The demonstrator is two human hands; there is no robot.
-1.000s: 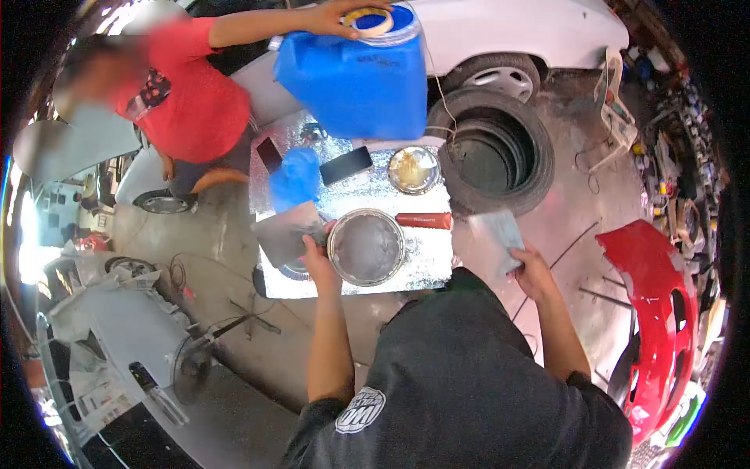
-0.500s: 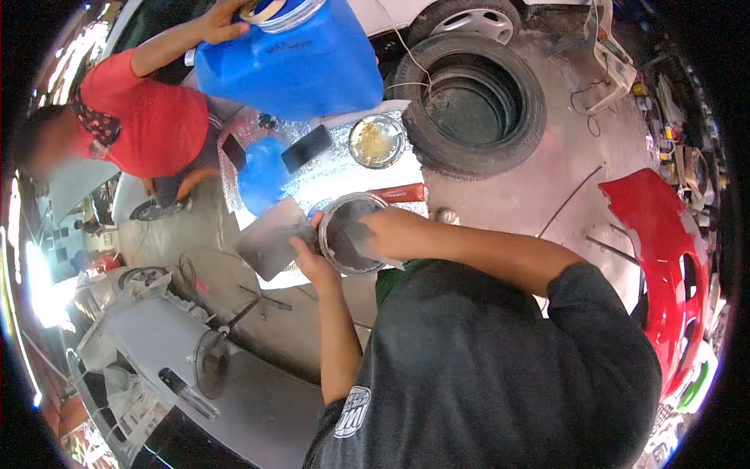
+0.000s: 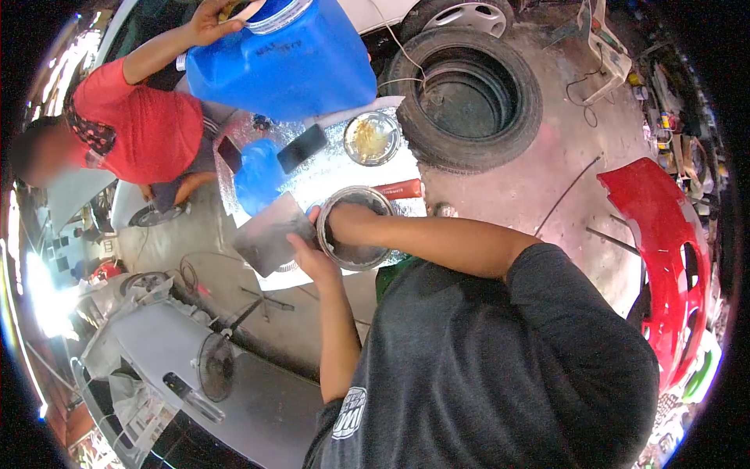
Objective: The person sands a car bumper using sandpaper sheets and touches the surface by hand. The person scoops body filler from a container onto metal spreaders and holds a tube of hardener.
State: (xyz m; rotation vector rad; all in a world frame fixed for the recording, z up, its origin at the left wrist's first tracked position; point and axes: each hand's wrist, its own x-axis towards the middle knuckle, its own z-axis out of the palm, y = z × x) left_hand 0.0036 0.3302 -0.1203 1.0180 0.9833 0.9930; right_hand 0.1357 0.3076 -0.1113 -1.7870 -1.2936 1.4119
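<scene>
My left hand (image 3: 311,254) grips a flat grey rectangular plate (image 3: 273,234) by its right edge, close against the side of an open round can (image 3: 322,252). The plate's face looks smeared with grey. Into the mouth of this can reaches my right hand (image 3: 348,224), with its fingers hidden below the rim; what they hold, if anything, does not show. Just behind the can lies a red tube (image 3: 400,189). A round container with yellowish contents (image 3: 371,139) stands farther back on the foil-covered surface (image 3: 332,168).
A dark phone (image 3: 302,148) and a blue plastic bag (image 3: 259,173) lie on the foil. Beyond it, a co-worker in a red shirt (image 3: 148,117) touches a large blue jug (image 3: 285,66). Stacked tyres (image 3: 516,141) stand behind, a red bumper (image 3: 656,234) at right, a grey car panel (image 3: 266,399) at lower left.
My right hand has gone deeper into the can and its forearm has swung left. My left hand still has the plate. The view has shifted slightly.
</scene>
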